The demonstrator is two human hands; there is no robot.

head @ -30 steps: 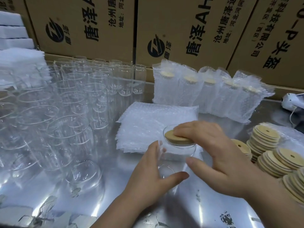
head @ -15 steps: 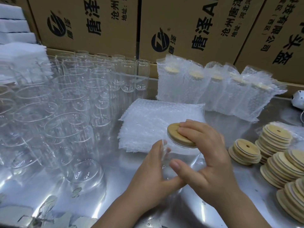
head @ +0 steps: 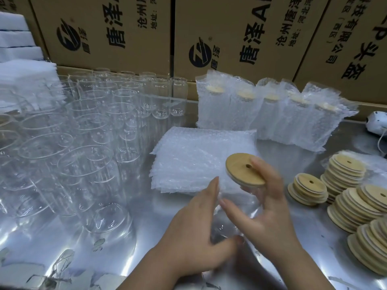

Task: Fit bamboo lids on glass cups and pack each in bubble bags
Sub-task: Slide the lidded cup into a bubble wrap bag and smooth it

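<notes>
A clear glass cup [head: 237,208] with a round bamboo lid [head: 244,168] on its mouth is tilted between my hands above the metal table [head: 62,254]. The lid's top, with a small hole, faces up and toward me. My left hand [head: 199,233] grips the cup's lower part, fingers on its left side and thumb under the base. My right hand [head: 267,208] holds the upper part, fingertips at the lid's right edge and thumb across the glass. A stack of flat bubble bags [head: 192,158] lies just behind the cup.
Many empty glass cups [head: 94,132] crowd the left half of the table. Several bagged cups [head: 261,114] stand in a row at the back. Stacks of bamboo lids [head: 345,185] fill the right side. Cardboard boxes [head: 125,30] wall off the back; a white device [head: 377,122] sits far right.
The lidded cup has been raised and tipped, so the lid's top now shows. My right hand slid from pressing on the lid to its right side. My left hand stays round the glass.
</notes>
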